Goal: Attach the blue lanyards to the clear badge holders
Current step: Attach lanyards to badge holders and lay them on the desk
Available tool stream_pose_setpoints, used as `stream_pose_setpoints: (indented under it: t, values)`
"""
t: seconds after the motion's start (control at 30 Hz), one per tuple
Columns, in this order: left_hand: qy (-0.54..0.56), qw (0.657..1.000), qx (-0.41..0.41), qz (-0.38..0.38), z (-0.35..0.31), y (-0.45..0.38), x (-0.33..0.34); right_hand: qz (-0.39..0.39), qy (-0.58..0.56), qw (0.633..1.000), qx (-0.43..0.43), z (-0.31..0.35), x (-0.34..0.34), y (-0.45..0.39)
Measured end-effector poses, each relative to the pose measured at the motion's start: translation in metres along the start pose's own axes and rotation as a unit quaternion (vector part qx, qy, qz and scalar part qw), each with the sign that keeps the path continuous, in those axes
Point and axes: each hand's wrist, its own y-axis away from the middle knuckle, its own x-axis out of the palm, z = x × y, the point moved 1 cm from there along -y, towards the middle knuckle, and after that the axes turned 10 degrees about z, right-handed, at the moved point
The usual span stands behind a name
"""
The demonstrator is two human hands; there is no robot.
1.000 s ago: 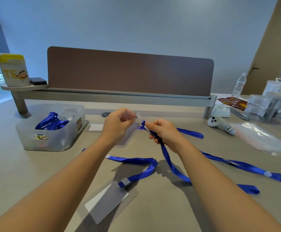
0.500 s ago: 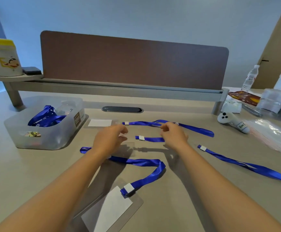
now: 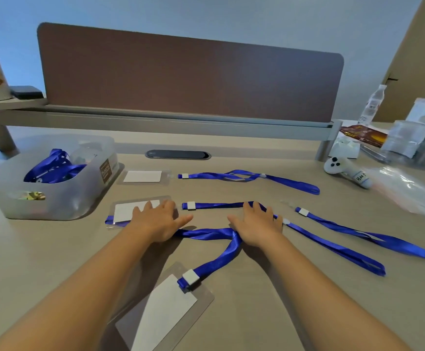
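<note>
My left hand [image 3: 157, 220] lies flat, fingers straight, on a clear badge holder [image 3: 126, 210] with a white card. My right hand [image 3: 255, 222] rests flat on a blue lanyard [image 3: 216, 205] whose white clip end points at that holder. A second clear holder [image 3: 143, 176] lies farther back, with another blue lanyard [image 3: 246, 176] to its right. Near me a third holder [image 3: 165, 310] has a blue lanyard [image 3: 214, 262] clipped to it. One more lanyard [image 3: 353, 233] stretches off to the right.
A translucent bin [image 3: 62, 201] with blue lanyards stands at the left. A white controller [image 3: 345, 171], clear plastic bags [image 3: 409, 191], a water bottle [image 3: 372, 105] and clear boxes crowd the right. A brown divider panel [image 3: 191, 74] runs along the back of the table.
Both hands came down from chest height, where they held a holder and a lanyard end, to the table. They now lie flat on the holder and the lanyard.
</note>
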Motion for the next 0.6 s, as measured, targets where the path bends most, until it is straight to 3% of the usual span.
stream_pose_setpoints:
  t: [0.3, 0.6]
  values:
    - [0.046, 0.998, -0.036, -0.033, 0.03, -0.035, -0.007, -0.056, -0.107, 0.978, -0.169, 0.01, -0.012, -0.027]
    - [0.035, 0.998, 0.012, -0.055, 0.029, -0.046, -0.002, -0.099, -0.035, 0.986, -0.126, -0.009, -0.017, -0.044]
